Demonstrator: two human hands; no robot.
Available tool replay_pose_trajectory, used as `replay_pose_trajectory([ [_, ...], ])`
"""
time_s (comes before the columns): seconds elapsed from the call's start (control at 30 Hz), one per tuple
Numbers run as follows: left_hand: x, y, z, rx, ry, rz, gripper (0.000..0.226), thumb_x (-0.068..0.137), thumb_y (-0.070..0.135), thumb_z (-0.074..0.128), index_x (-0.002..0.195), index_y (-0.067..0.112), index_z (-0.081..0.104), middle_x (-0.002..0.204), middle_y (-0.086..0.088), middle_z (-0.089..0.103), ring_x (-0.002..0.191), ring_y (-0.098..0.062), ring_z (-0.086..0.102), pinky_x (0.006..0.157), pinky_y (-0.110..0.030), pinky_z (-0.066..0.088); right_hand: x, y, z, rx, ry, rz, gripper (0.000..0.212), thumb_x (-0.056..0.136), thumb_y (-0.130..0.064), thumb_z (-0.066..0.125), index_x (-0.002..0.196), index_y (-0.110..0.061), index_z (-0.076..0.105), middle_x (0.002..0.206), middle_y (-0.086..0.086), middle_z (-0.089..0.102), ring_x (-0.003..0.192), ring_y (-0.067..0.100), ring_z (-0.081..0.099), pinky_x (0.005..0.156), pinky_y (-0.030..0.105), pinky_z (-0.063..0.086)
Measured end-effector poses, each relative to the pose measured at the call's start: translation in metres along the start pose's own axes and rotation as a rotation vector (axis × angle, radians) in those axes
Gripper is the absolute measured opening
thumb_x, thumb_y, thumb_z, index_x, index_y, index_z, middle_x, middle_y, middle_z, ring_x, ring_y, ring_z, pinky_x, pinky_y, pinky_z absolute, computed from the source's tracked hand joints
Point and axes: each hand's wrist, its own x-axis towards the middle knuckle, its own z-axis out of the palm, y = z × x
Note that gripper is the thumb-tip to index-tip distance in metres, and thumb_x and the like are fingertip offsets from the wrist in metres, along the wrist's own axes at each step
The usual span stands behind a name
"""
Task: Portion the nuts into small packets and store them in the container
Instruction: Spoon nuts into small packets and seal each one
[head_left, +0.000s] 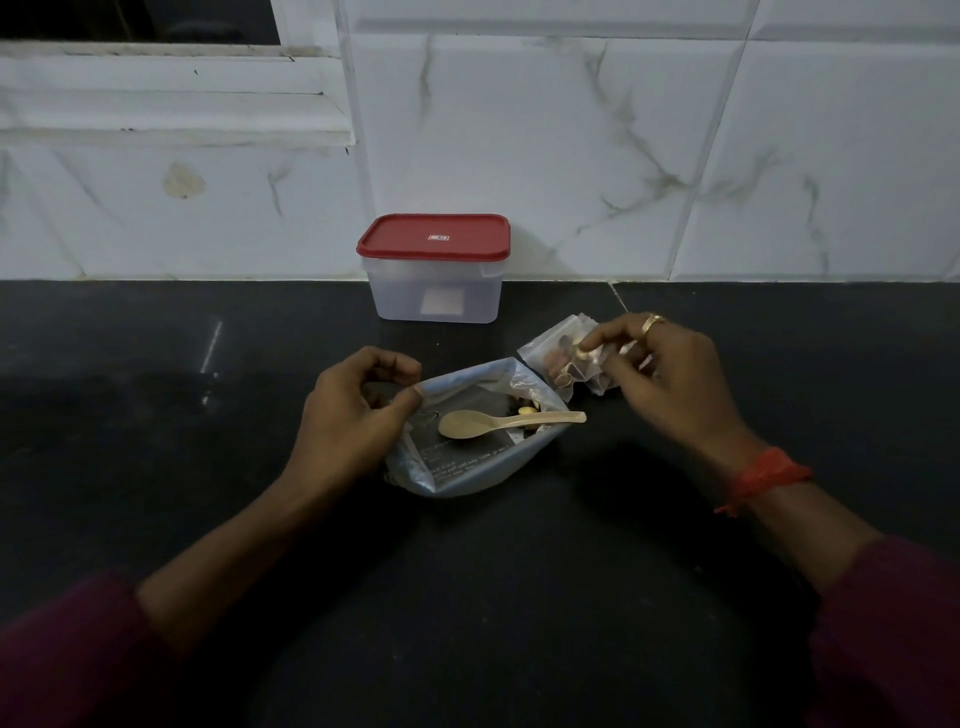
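Nuts (555, 364), where are they seen?

Some are seen inside a small clear packet (540, 344), in front of the red-lidded container (434, 296) and to its right. A few more are seen in a large open bag (467, 467), laid directly in front of the container on the dark table (156, 415).

How is the packet held?

It is pinched by the fingertips of the right hand (670, 374), on which a ring (652, 325) is worn.

And the left hand (353, 410)?

The bag's rim is pinched between its thumb and forefinger, in front of the container and slightly left.

Is the container closed?

Its lid (434, 236) is seated, and the container is stood against the tiled wall (571, 156). A pale spoon (498, 422) is laid across the bag's mouth.
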Motion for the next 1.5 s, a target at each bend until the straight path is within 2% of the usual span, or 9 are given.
replay_pose_trajectory([
  [0.13,0.002,-0.003,0.000,-0.010,0.024,0.040,0.020,0.090,0.013,0.071,0.100,0.028,0.064,0.104,0.012,0.067,0.093,0.000,0.066,0.070,-0.015,0.054,-0.012,-0.015,0.001,-0.077,-0.325,-0.345,0.017,0.083,-0.031,0.071,0.099,-0.029,0.073,0.074,-0.022,0.057,0.059,0.004,0.055,0.057,0.015,0.044],
  [0.23,0.002,-0.004,-0.001,-0.007,0.040,0.074,0.016,0.090,0.015,0.071,0.099,0.027,0.066,0.103,0.012,0.068,0.094,-0.004,0.066,0.077,-0.022,0.056,-0.012,-0.009,0.007,-0.087,-0.363,-0.377,0.024,0.083,-0.035,0.073,0.106,-0.028,0.073,0.080,-0.016,0.058,0.061,0.008,0.055,0.057,0.021,0.048],
  [0.47,0.004,-0.003,-0.002,-0.037,0.080,0.080,0.007,0.092,0.022,0.068,0.096,0.027,0.067,0.097,0.012,0.069,0.088,-0.002,0.066,0.079,-0.030,0.057,-0.008,-0.009,0.005,0.076,-0.270,-0.340,0.019,0.084,-0.015,0.078,0.103,-0.017,0.078,0.085,-0.002,0.069,0.067,0.013,0.063,0.058,0.025,0.053],
  [0.63,0.006,-0.004,-0.004,-0.076,0.097,0.068,0.005,0.094,0.022,0.065,0.096,0.026,0.067,0.098,0.009,0.069,0.088,-0.006,0.067,0.079,-0.035,0.060,-0.006,-0.013,0.000,0.199,-0.131,-0.192,0.020,0.086,-0.011,0.076,0.106,-0.014,0.076,0.101,-0.004,0.074,0.091,0.011,0.071,0.070,0.030,0.060],
  [0.87,0.011,-0.012,-0.002,-0.087,0.124,0.041,0.004,0.095,0.021,0.066,0.095,0.024,0.068,0.094,0.006,0.070,0.084,-0.011,0.069,0.078,-0.043,0.061,-0.001,-0.016,-0.009,0.403,0.072,-0.024,0.019,0.083,-0.010,0.078,0.098,-0.021,0.073,0.094,-0.005,0.076,0.081,0.016,0.074,0.067,0.035,0.062],
  [1.13,0.014,-0.011,-0.008,-0.040,0.145,0.097,0.004,0.094,0.021,0.065,0.097,0.024,0.067,0.093,0.009,0.068,0.083,-0.002,0.066,0.070,-0.021,0.054,0.006,-0.015,-0.016,0.058,0.146,-0.178,0.016,0.084,-0.011,0.080,0.100,-0.010,0.078,0.095,-0.002,0.073,0.085,0.008,0.071,0.074,0.017,0.055],
  [1.3,0.017,-0.012,-0.009,-0.030,0.151,0.090,0.004,0.095,0.020,0.065,0.097,0.023,0.066,0.092,0.010,0.067,0.081,0.000,0.065,0.067,-0.019,0.052,0.032,0.000,0.004,0.019,0.230,0.016,0.016,0.083,-0.014,0.081,0.098,-0.017,0.078,0.087,-0.005,0.075,0.076,0.005,0.072,0.075,0.021,0.059],
  [1.43,0.018,-0.014,-0.009,-0.016,0.150,0.100,0.004,0.094,0.020,0.065,0.097,0.023,0.066,0.092,0.010,0.067,0.082,-0.001,0.065,0.067,-0.018,0.052,0.055,0.004,0.027,-0.123,0.204,0.046,0.011,0.083,-0.018,0.078,0.095,-0.017,0.079,0.078,-0.012,0.071,0.067,-0.008,0.062,0.073,0.001,0.046],
  [1.5,0.018,-0.015,-0.009,-0.021,0.151,0.103,0.004,0.094,0.021,0.065,0.097,0.023,0.067,0.092,0.010,0.068,0.082,-0.004,0.066,0.070,-0.022,0.054,0.066,0.009,0.039,-0.208,0.167,0.050,0.010,0.083,-0.023,0.079,0.093,-0.021,0.079,0.078,-0.012,0.073,0.069,-0.002,0.065,0.075,0.012,0.053],
])
